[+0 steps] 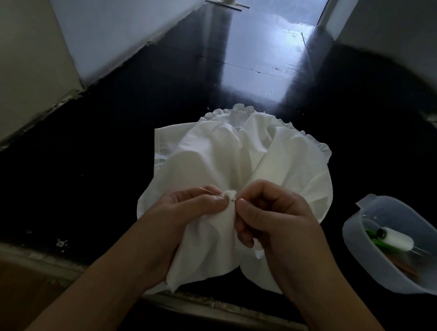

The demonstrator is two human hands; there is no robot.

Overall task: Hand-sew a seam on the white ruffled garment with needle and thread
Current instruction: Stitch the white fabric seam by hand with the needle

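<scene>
Both hands meet at lower centre: my left hand [197, 204] pinches the garment [240, 166] fold, right hand [273, 213] pinches the needle [233, 199]; cloth looks light and limp, so I'd grip beside the seam.

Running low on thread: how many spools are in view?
1: a white spool lying in the plastic tub at right. More may be hidden under it.
</scene>
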